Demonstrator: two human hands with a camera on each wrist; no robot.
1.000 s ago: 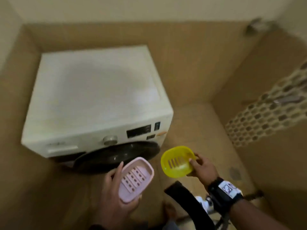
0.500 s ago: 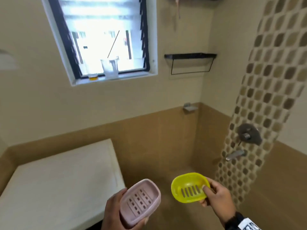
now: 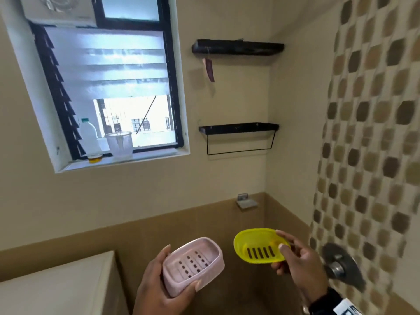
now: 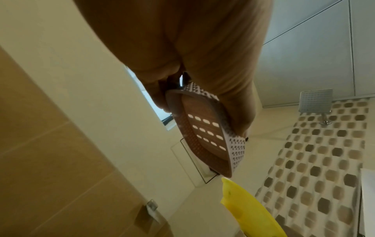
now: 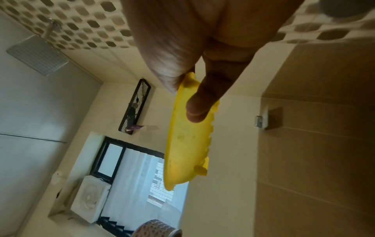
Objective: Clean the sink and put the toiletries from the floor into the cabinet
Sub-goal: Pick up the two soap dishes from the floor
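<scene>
My left hand (image 3: 179, 271) grips a pink slotted soap dish (image 3: 193, 264) by its near end, thumb on one side and fingers under the other. From below, in the left wrist view, the pink soap dish (image 4: 205, 133) shows its perforated underside between my fingers. My right hand (image 3: 287, 251) pinches a yellow oval soap dish (image 3: 259, 245) at its right rim, thumb on top. In the right wrist view the yellow soap dish (image 5: 188, 136) appears edge-on with a finger pressed against it. Both dishes are held at chest height, side by side, apart. No sink or cabinet is in view.
Two black wall shelves (image 3: 238, 129) hang at the back right beside a louvred window (image 3: 109, 87) with a bottle (image 3: 89, 137) and a cup on its sill. The washing machine top (image 3: 56, 289) lies lower left. A shower valve (image 3: 338, 264) sits on the mosaic wall at right.
My view has swung up from the floor and washing machine to the window and shelves. Both hands still hold the same soap dishes, raised slightly.
</scene>
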